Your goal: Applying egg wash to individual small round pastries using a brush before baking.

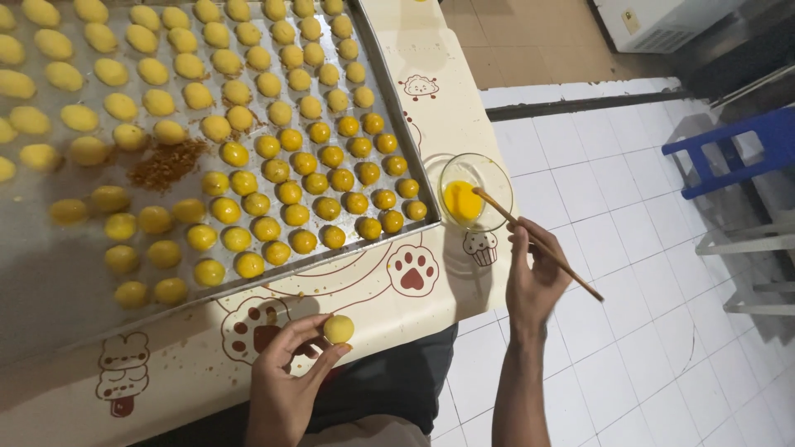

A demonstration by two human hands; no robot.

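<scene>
The left hand (281, 385) holds a pale dough ball (338, 329) clamped between its fingers, above the tabletop (356, 298) edge, near the baking tray (50, 281). The right hand (534, 277) has its fingers clamped on a brush (538, 246), its tip in the glass bowl (475, 191) of yellow egg wash.

We saw bright, even light, glaring softly on the white floor tiles (613, 223) at right. The tray (50, 273) lay shadowed near left, edges slightly bowed.
</scene>
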